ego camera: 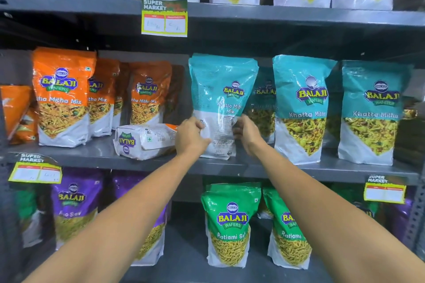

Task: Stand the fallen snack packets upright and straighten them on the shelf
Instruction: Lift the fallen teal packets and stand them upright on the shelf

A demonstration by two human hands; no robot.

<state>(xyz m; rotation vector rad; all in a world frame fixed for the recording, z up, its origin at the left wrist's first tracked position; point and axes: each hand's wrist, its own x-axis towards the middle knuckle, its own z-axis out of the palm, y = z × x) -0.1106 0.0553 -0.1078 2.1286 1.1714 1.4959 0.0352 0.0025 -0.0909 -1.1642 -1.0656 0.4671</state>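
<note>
You are grasping the teal packet (222, 103) by its lower corners, left hand (192, 136) and right hand (246, 133) steadying it upright mid-shelf (345, 169); at its nine o'clock, an orange packet (147, 140) is lying fallen.

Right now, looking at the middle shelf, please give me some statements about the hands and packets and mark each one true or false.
1. Both hands hold the teal packet. True: left hand and right hand grip its lower part.
2. The held packet lies flat. False: it is upright.
3. A white packet lies on its side on the middle shelf. True.
4. The fallen packet is to the right of the hands. False: it is on the left.
5. Green packets stand on the shelf below. True.
</note>
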